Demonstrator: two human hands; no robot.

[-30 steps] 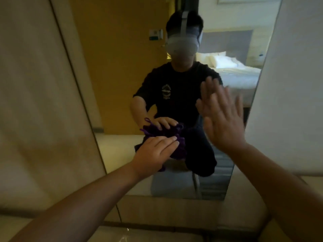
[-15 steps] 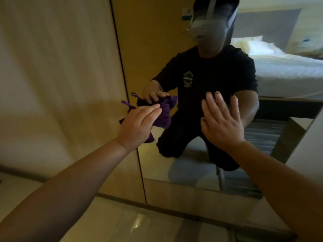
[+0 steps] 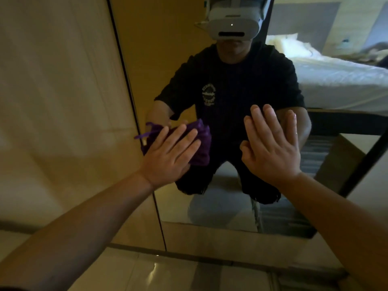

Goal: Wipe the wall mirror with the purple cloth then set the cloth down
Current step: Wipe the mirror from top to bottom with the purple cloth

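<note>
Left hand, now flat, has slid the bunched purple cloth toward the tall wall mirror's left edge w/ right hand spread empty on glass (wiping ongoing).

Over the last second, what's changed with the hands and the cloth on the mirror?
The left hand has swept the purple cloth leftward to the mirror's left edge, its fingers flattening over it. The right hand stays open with its palm at the glass. The cloth was never let go.
</note>
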